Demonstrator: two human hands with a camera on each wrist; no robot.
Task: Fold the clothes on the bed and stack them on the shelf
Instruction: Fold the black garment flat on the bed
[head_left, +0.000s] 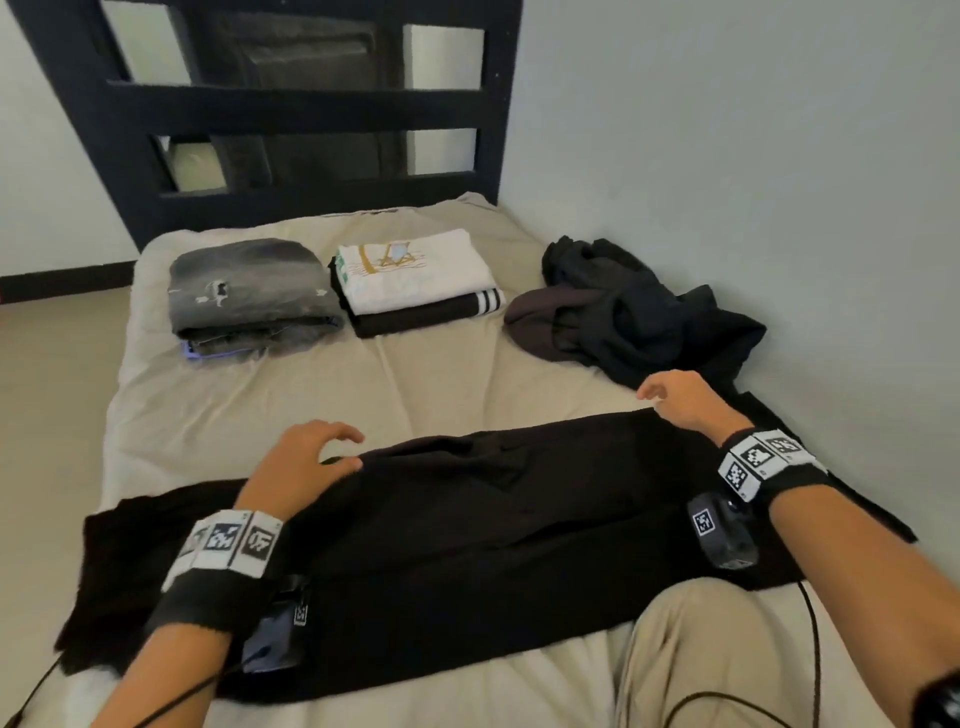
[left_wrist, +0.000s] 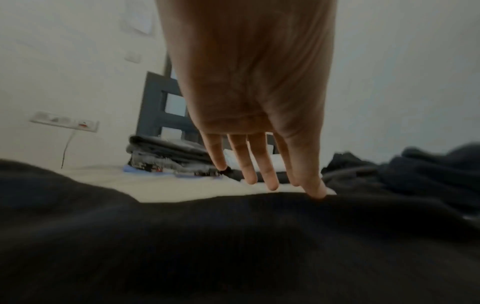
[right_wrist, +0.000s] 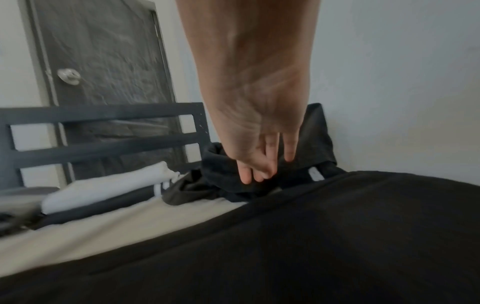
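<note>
A black garment (head_left: 467, 530) lies spread across the near part of the bed (head_left: 249, 405), folded lengthwise. My left hand (head_left: 306, 462) hovers at its far edge, fingers loosely spread, thumb tip touching the cloth (left_wrist: 259, 236). Above the garment's far right corner floats my right hand (head_left: 675, 400), fingers relaxed and holding nothing; in the right wrist view its fingers (right_wrist: 259, 168) hang clear of the black fabric (right_wrist: 337, 236). At the bed's far end sit a folded grey pile (head_left: 249, 296) and a folded white shirt on dark striped clothes (head_left: 415, 280).
A heap of unfolded dark clothes (head_left: 634, 312) lies at the right by the wall (head_left: 779, 156). A dark slatted headboard (head_left: 291, 104) stands beyond the bed. My knee in beige trousers (head_left: 691, 654) rests on the near edge. The floor (head_left: 52, 389) is on the left.
</note>
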